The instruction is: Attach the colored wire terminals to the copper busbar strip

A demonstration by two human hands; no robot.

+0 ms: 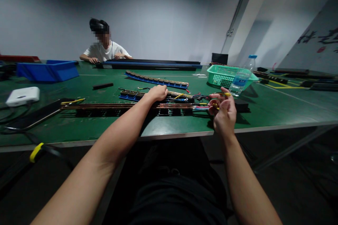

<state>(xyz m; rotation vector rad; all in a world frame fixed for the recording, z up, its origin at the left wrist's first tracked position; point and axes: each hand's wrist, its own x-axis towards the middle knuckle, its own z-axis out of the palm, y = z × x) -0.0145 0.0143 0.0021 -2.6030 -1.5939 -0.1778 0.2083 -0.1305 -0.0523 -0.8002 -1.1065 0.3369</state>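
A long strip with copper-coloured rails lies along the near side of the green table, with coloured wires at its right end. Behind it rests a shorter blue-based strip that also has wires. My left hand is closed over the middle of these strips; its fingertips are hidden, so what it grips cannot be made out. To the right, my right hand pinches wires with its fingers curled. A yellow piece shows at its fingertips.
Farther back lie another blue-based strip and long black-and-blue bars, near a seated person. A green basket and water bottle stand right. A blue bin and white box sit left.
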